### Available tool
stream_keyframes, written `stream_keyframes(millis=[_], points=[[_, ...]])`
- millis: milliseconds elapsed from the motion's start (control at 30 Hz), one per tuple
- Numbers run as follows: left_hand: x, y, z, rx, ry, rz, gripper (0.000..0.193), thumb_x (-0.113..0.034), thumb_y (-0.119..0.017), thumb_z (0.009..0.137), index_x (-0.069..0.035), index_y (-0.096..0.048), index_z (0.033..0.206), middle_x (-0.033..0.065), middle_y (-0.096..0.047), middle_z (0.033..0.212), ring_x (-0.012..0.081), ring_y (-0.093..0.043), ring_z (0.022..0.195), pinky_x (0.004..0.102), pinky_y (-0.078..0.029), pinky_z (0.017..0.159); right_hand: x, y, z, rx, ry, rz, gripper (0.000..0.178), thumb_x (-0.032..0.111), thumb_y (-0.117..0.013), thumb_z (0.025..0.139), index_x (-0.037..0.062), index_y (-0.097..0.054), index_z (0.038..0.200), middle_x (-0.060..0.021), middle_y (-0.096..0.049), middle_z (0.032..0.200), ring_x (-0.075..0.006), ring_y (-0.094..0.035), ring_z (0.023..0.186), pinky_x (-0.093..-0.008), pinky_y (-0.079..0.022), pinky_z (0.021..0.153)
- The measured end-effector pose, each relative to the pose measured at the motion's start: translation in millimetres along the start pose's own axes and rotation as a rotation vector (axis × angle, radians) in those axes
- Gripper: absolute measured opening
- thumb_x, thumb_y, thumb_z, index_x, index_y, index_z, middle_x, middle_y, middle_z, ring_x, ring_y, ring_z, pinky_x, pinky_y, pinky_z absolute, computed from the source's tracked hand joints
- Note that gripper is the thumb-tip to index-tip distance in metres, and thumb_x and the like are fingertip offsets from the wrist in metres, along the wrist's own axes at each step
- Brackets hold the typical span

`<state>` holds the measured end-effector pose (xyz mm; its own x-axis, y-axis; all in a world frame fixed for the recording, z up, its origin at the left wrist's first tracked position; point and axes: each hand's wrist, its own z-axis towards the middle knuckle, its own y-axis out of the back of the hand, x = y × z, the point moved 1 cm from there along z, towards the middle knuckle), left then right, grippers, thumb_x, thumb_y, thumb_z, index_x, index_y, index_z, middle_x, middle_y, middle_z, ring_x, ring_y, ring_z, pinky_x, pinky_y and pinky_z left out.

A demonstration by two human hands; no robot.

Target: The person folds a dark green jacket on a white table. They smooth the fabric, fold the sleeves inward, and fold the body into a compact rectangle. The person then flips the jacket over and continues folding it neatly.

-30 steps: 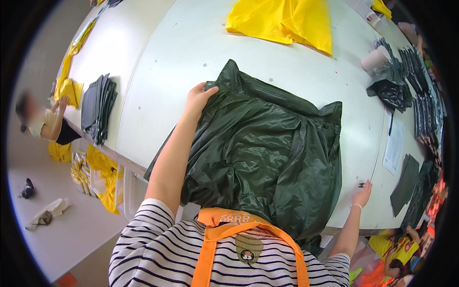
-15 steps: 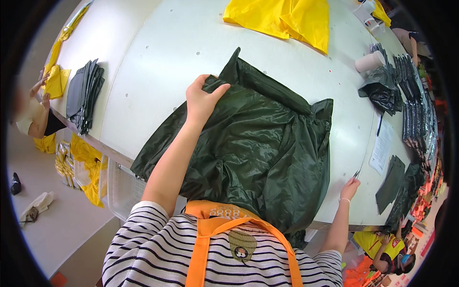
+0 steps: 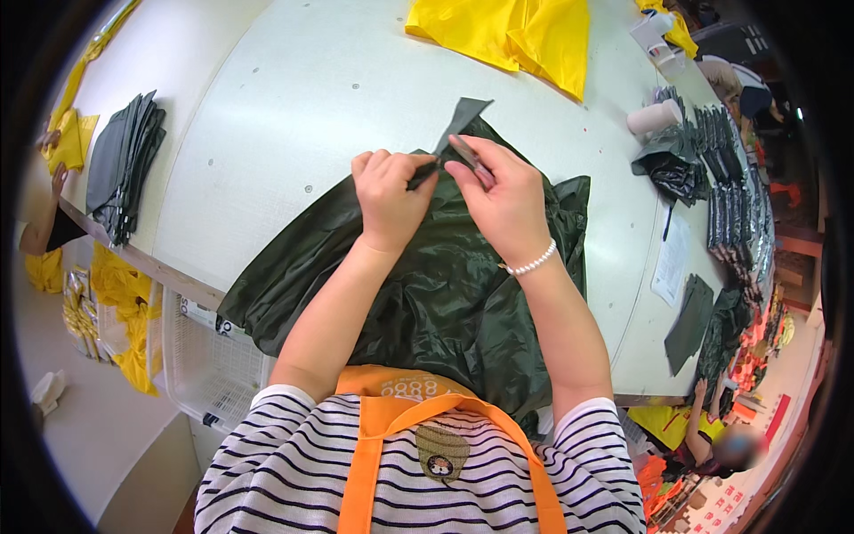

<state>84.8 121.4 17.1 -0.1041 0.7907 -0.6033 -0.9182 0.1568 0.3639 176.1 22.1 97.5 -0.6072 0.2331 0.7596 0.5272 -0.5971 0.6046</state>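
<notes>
I have the glossy, dark green garment of thin, slick material (image 3: 445, 276) spread over the pale, smooth tabletop (image 3: 294, 116), its near folds reaching the bright orange cloth apron (image 3: 369, 427). My left hand (image 3: 391, 191) keeps a narrow grip, thumb and fingers pinching the garment's upper edge, and a narrow matt green flap (image 3: 464, 116) stands up just beyond the fingertips. My right hand (image 3: 509, 200) has its grip closed around a slim, dark tool (image 3: 485, 174), probably small snips; I cannot tell how its blades stand. The hands nearly meet beside the flap.

To work cleanly here, I would pinch firmly and close to the working spot, so the edge stays taut and doesn't slide. I would make short, shallow movements with the tool, angled away from my left fingertips and from the loose layer underneath, since material this thin probably nicks easily.
</notes>
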Motion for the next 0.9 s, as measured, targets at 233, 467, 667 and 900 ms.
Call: stream_keyframes(millis=[233, 467, 667, 900], points=[[-4, 0, 0, -0.076, -0.022, 0.015, 0.023, -0.007, -0.078, 0.057, -0.014, -0.062, 0.071, -0.0039, -0.058, 0.063, 0.0159, -0.051, 0.061, 0.0336, -0.033, 0.069, 12, -18, 10, 0.024, 0.148, -0.377, 0.013, 0.013, -0.064, 0.083, 0.0024, -0.059, 0.088, -0.0109, -0.061, 0.076, -0.0311, -0.062, 0.071, -0.0380, -0.049, 0.059], [-8, 9, 9, -0.092, -0.004, -0.058, 0.023, -0.005, -0.079, 0.057, -0.012, -0.063, 0.071, -0.0026, -0.059, 0.063, 0.0171, -0.050, 0.059, 0.0316, -0.034, 0.070, 12, -2, -7, -0.083, -0.117, -0.084, 0.024, 0.024, -0.060, 0.091, 0.0020, -0.054, 0.099, -0.0137, -0.063, 0.084, -0.0286, -0.063, 0.070, -0.0349, -0.048, 0.061], [-9, 12, 10, -0.092, 0.000, -0.095, 0.025, -0.004, -0.081, 0.055, -0.012, -0.064, 0.072, -0.0027, -0.060, 0.065, 0.0173, -0.051, 0.061, 0.0319, -0.034, 0.072, 19, 6, -23, -0.067, 0.117, -0.492, 0.023, 0.025, -0.063, 0.089, 0.0057, -0.056, 0.099, -0.0094, -0.062, 0.087, -0.0263, -0.063, 0.069, -0.0352, -0.050, 0.059], [-11, 16, 14, -0.109, -0.006, -0.120, 0.025, -0.004, -0.080, 0.054, -0.012, -0.064, 0.072, -0.0029, -0.059, 0.064, 0.0172, -0.051, 0.060, 0.0320, -0.035, 0.071, 22, 3, -15, -0.080, 0.322, -0.702, 0.021, 0.026, -0.065, 0.086, 0.0090, -0.057, 0.096, -0.0053, -0.055, 0.079, -0.0242, -0.059, 0.067, -0.0347, -0.048, 0.059]])
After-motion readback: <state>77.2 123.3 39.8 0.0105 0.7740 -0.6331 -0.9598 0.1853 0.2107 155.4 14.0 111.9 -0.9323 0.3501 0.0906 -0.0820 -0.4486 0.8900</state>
